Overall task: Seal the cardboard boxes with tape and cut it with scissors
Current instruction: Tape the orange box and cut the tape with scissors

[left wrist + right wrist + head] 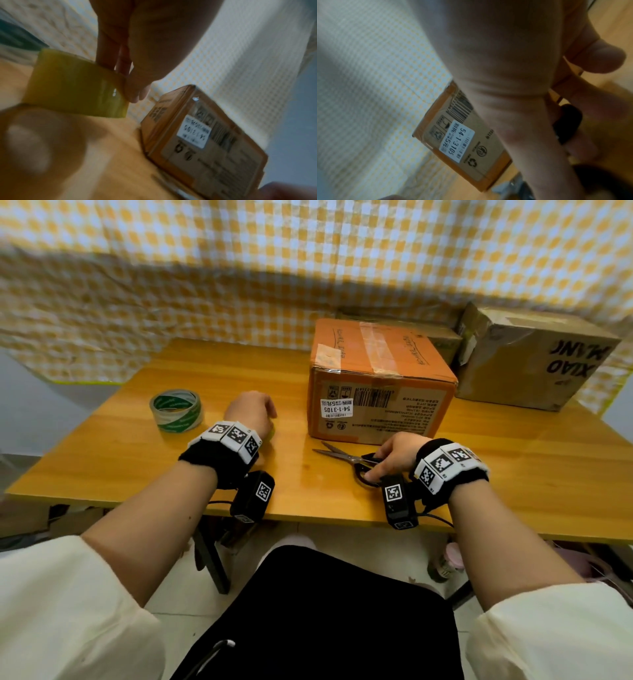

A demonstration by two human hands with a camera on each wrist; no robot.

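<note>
Black trousers (329,621) and two cream sleeves (61,607) fill the nearest part of the head view, at six o'clock, with bare forearms running up from them to the wooden table (513,474).

Both wrists carry black bands with white coded tags. At about four o'clock from the table's middle, the right hand (394,455) rests on the black handles of the scissors (346,457); its fingers curl around and into the handle loops, so it is grasping them. Their blades lie on the table, slightly parted, tips pointing toward nine o'clock. In the right wrist view the dark handle (568,121) shows between blurred fingers.

At eight o'clock from the middle, the left hand (251,410) is loosely clenched, knuckles up. The left wrist view shows its fingers (111,44) pinching one end of a yellowish strip of tape (75,86) that stands clear of the table.

Just beside that hand, toward nine o'clock, the tape roll (176,410) lies flat on the table, clear tape on a green and white core.

Farther back, at one o'clock, the orange cardboard box (380,381) stands on the table with its flaps shut and clear tape across the top seam; a white label reading 54-1-3105 sits on its near side. Behind it, toward two o'clock, a brown cardboard box (534,361) with black lettering stands at the table's far edge, against a yellow and white checked cloth (239,268).
</note>
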